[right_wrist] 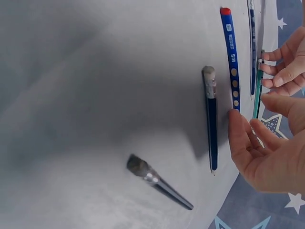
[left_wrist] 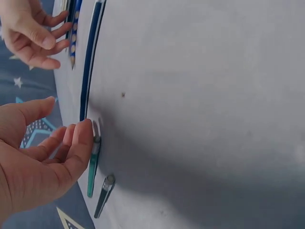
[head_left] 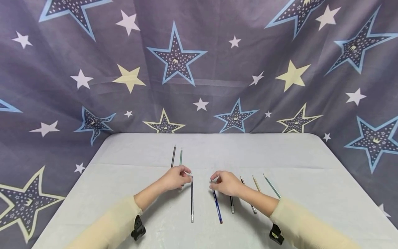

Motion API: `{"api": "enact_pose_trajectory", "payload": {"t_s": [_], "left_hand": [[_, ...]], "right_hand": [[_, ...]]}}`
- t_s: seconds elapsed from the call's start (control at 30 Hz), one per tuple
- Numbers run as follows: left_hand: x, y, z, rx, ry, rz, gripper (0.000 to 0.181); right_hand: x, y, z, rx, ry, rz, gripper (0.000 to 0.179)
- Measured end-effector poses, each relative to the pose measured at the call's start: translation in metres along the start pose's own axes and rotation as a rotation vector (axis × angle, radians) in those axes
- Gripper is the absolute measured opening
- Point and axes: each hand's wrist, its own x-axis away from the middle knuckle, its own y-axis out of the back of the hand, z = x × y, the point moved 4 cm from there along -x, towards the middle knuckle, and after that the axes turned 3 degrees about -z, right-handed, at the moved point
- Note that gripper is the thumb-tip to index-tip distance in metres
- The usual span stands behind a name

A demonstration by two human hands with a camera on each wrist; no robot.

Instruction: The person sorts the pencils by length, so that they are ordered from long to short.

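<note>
My left hand (head_left: 176, 178) hovers at the far end of a dark pencil (head_left: 192, 204) with a pale eraser end toward me. In the left wrist view its thumb stands apart from the relaxed fingers (left_wrist: 81, 143), which overlap that pencil's tip. My right hand (head_left: 228, 183) is at the far end of a blue pencil (head_left: 217, 207) with round grip dots and a red end. The right wrist view shows its fingertips (right_wrist: 234, 119) right at the blue pencil, thumb held away. Both pencils lie lengthwise on the white table (head_left: 149, 224), side by side.
Beyond my left hand lie a dark pencil (head_left: 173, 156) and a green pencil (head_left: 181, 157). Around my right forearm are two dark pencils (head_left: 231, 204) with erasers, a yellowish pencil (head_left: 256, 183) and another green pencil (head_left: 272, 186). A star-patterned curtain (head_left: 211, 86) hangs behind the table.
</note>
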Motion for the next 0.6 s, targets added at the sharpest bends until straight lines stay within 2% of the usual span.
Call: {"api": "enact_pose_trajectory", "payload": {"t_s": [0.23, 0.6], "left_hand": [[0.005, -0.01, -0.001, -0.066, -0.023, -0.015, 0.037], [0.006, -0.014, 0.0, -0.113, -0.025, -0.027, 0.042]], "right_hand": [[0.008, -0.002, 0.0, 0.0, 0.005, -0.008, 0.025], [0.009, -0.005, -0.005, 0.005, 0.0, -0.026, 0.029]]}}
